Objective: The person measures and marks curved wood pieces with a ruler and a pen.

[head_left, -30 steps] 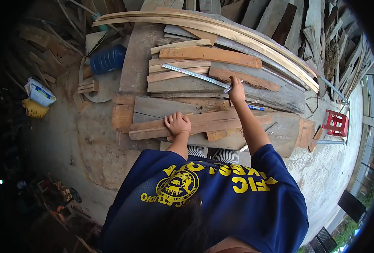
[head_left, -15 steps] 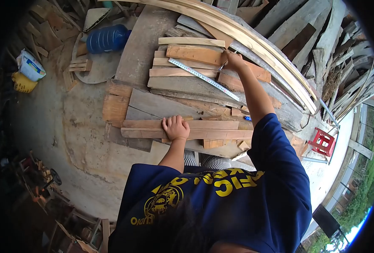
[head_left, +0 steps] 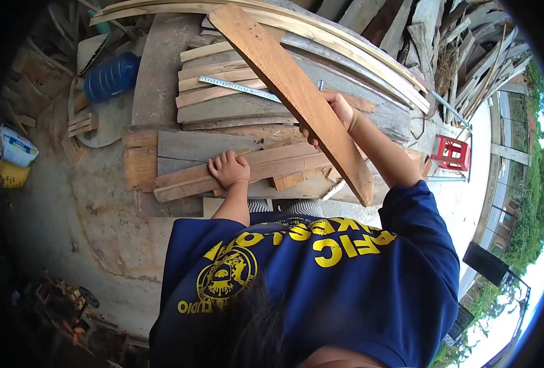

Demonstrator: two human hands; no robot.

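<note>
My right hand (head_left: 339, 113) grips a long reddish-brown wooden board (head_left: 284, 80) near its middle. The board is raised above the bench and slants from upper left to lower right. A thin blue tip (head_left: 321, 84) shows beside that hand; what it belongs to is hidden. My left hand (head_left: 229, 170) lies on a pair of long wooden strips (head_left: 186, 183) near their left end, fingers curled over the far edge. Across the lighter slats (head_left: 216, 95) runs a white measuring tape (head_left: 235, 86), its right part hidden by the raised board.
Long pale strips (head_left: 167, 8) curve along the bench's far side. A blue water bottle (head_left: 112, 77) lies at the left, near small wood blocks (head_left: 83, 124). A red plastic stool (head_left: 451, 153) stands at the right. Scrap timber (head_left: 462, 55) is piled behind.
My right hand has lifted the reddish-brown board off the slats and brought it nearer, tilted. The strips under my left hand now slant, their right ends farther away. The view has shifted.
</note>
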